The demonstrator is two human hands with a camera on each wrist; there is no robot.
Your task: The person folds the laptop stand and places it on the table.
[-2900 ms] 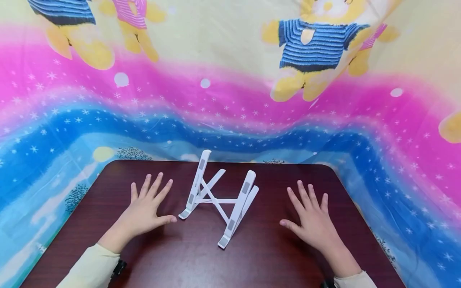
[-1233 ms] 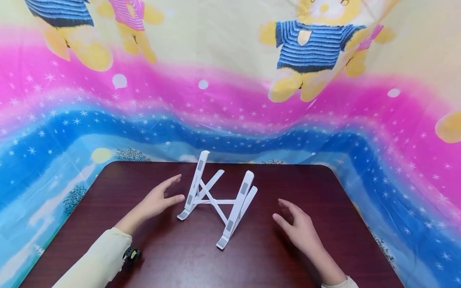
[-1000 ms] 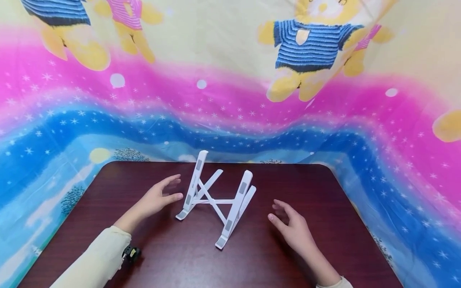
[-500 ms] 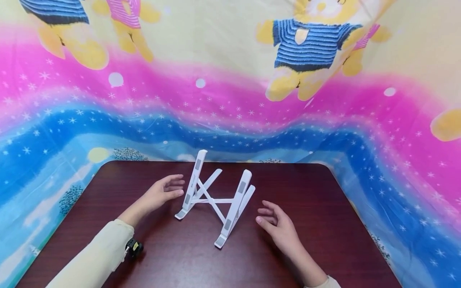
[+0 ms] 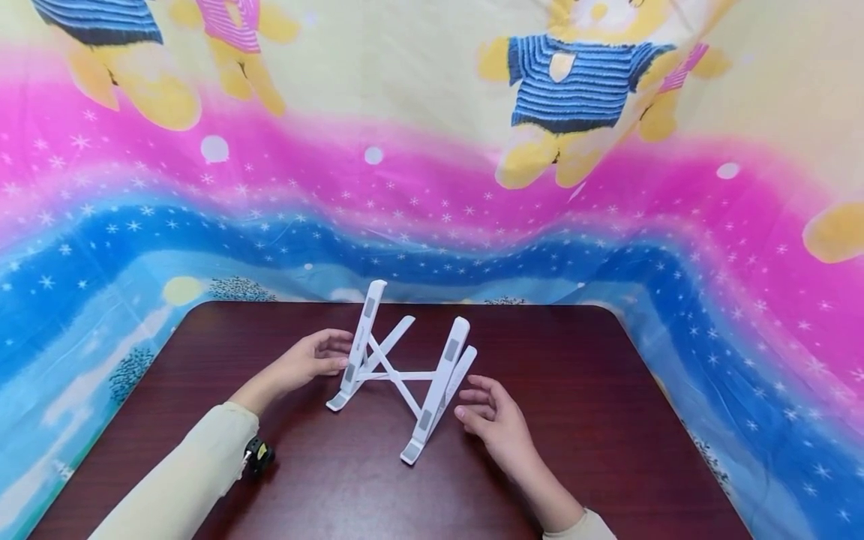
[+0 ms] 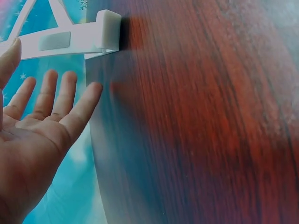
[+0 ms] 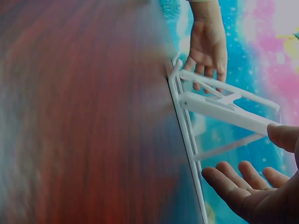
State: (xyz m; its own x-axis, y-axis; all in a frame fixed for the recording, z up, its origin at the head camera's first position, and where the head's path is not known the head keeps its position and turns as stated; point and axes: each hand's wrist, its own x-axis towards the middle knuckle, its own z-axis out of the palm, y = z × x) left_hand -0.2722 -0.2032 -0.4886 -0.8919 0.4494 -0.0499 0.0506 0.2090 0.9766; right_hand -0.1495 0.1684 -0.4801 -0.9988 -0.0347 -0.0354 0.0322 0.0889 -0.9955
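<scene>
A white folding laptop stand point(image 5: 440, 375) stands unfolded on the table, its two sloped arms with grey pads joined by crossed bars. At its left side is my left hand point(image 5: 309, 361), fingers loosely bent and fingertips right at the left arm. In the left wrist view that hand point(image 6: 37, 144) has spread fingers and an empty palm, the thumb overlapping the stand point(image 6: 81, 37). My right hand point(image 5: 501, 429) is beside the right arm, fingers relaxed. The right wrist view shows my right hand point(image 7: 257, 198) with its thumb tip overlapping the stand point(image 7: 219, 111).
The dark reddish-brown table point(image 5: 337, 480) has rounded far corners. Behind and around it hangs a colourful cloth point(image 5: 432, 195) printed with bears and snowflakes. A small black device point(image 5: 259, 454) sits at the left wrist, by the pale sleeve point(image 5: 196, 472).
Both hands, earlier spread flat well apart on the table, have lifted, turned palms inward and moved in towards the stand from either side. The stand keeps its place on the table.
</scene>
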